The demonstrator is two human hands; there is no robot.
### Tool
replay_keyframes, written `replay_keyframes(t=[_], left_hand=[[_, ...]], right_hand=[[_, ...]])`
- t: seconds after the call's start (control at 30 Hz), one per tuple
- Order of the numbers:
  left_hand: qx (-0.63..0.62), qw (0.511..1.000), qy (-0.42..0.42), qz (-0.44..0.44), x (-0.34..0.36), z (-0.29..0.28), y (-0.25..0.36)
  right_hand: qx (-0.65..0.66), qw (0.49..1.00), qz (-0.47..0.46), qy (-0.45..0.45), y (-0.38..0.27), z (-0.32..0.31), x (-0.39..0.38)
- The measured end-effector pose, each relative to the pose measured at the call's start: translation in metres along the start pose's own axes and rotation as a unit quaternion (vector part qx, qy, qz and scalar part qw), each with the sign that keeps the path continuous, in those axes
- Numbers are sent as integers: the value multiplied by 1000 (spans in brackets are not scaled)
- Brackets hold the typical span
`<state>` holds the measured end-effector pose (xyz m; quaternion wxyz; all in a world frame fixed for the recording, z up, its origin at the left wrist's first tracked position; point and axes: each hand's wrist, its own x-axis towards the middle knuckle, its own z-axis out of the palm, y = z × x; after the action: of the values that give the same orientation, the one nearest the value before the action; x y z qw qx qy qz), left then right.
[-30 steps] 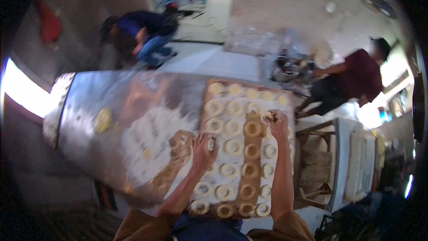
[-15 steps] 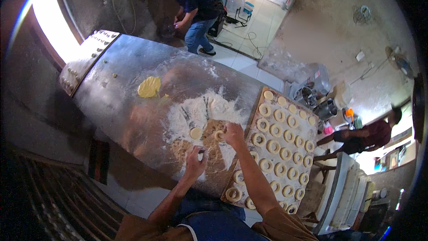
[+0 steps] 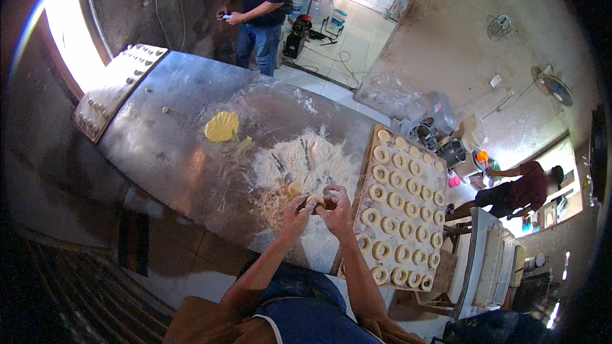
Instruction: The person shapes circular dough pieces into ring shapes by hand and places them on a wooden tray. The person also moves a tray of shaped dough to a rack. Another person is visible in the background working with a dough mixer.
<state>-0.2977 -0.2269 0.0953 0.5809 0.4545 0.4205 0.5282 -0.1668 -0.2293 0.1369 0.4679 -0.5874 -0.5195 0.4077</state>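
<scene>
Between the fingers of both hands I hold a piece of ring-shaped dough (image 3: 315,199), raised over the floured part of the table. My left hand (image 3: 295,219) pinches it from the left and my right hand (image 3: 338,212) from the right, both closed on it; the fingers partly cover its shape. Just beyond my left fingers a small flat dough round (image 3: 294,188) lies at the edge of the scattered flour (image 3: 312,160). To the right, a floured board (image 3: 364,216) carries rows of dough rings (image 3: 389,225), with several solid rounds (image 3: 383,135) along its far edge.
A yellow soft lump (image 3: 222,127) sits farther left on the metal table (image 3: 172,153). At the far left end is a tray (image 3: 113,99) with small dough pieces. One person (image 3: 259,6) stands beyond the table, another (image 3: 526,188) at the right near pots (image 3: 452,151).
My hands have come together on the dough ring; earlier they were apart, the right at a ring near the table. The person beyond the table has straightened up; the other has moved an arm outward.
</scene>
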Motion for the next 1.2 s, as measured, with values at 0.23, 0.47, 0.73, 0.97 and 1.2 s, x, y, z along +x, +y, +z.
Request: replay_keyframes(t=[0.23,0.47,0.73,0.97,1.2], left_hand=[[-255,954,-65,-142,7,-19,1],[-191,963,-179,-58,3,-25,5],[-260,953,-56,-145,20,-1,-14],[-477,852,23,-212,20,25,-10],[-287,955,7,-73,26,73,-13]], right_hand=[[0,998,10,-67,-29,13,-16],[250,945,207,33,-37,19,-2],[189,973,12,132,30,24,0],[17,967,202,152,29,7,7],[-11,990,78,118,17,-32,-1]])
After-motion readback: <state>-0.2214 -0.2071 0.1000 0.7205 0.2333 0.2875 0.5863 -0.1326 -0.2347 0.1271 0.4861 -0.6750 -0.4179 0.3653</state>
